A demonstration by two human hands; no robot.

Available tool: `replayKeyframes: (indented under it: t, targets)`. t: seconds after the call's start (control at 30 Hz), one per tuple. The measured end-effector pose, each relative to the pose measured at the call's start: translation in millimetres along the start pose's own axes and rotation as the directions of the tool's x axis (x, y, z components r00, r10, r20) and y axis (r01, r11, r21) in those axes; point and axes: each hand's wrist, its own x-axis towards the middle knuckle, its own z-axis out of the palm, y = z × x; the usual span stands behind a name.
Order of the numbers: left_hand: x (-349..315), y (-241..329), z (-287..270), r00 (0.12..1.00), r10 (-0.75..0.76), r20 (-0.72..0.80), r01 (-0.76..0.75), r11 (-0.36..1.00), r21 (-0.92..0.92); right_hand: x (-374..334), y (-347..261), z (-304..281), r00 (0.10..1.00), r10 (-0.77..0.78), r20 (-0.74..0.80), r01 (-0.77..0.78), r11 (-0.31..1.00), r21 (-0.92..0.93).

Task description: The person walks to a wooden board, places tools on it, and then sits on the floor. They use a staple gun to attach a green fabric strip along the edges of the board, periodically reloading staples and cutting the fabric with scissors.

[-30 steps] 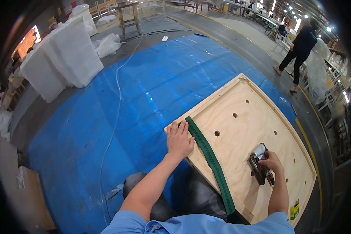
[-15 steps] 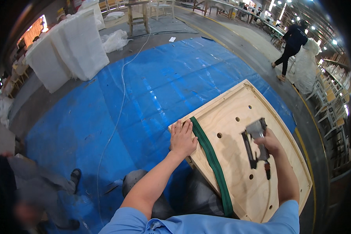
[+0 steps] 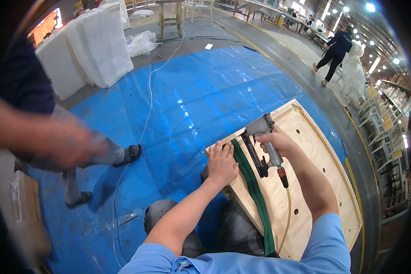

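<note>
The right hand (image 3: 276, 141) grips the gun (image 3: 273, 154) over the panel (image 3: 317, 153); the left hand (image 3: 223, 167) lies open at its left corner, beside the strap (image 3: 255, 194). Apparently fastening the strap; next calls for careful aim, fingers clear.

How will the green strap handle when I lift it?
Probably floppy: the green webbing strap looks thin and bows across the wooden panel. Likely light, being narrow and flat. Perhaps not very slippery, given its lined, woven-looking surface.

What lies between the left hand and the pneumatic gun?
In the head view, the green strap lies between the left hand and the pneumatic gun.
</note>
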Motion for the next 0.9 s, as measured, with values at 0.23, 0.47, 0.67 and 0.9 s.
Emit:
replayKeyframes:
  t: [0.23,0.47,0.67,0.9]
  targets:
    - [-2.3,-0.4,1.4,1.0,-0.003,-0.023,0.004,1.0,0.031,20.3,10.0,25.3,0.994,-0.031,-0.106,0.003,0.967,-0.255]
    - [0.9,0.0,0.0,0.999,0.001,-0.038,0.0,1.0,0.024,35.4,22.5,32.2,0.975,-0.217,-0.045,0.182,0.902,-0.392]
    - [1.1,3.4,-0.5,0.999,0.008,-0.038,-0.007,0.999,0.039,40.7,30.6,26.0,0.978,-0.205,-0.048,0.157,0.864,-0.479]
    - [1.0,2.7,-1.1,0.997,0.022,-0.067,-0.021,1.0,0.019,39.3,33.2,22.8,1.0,0.011,-0.018,-0.016,0.955,-0.295]
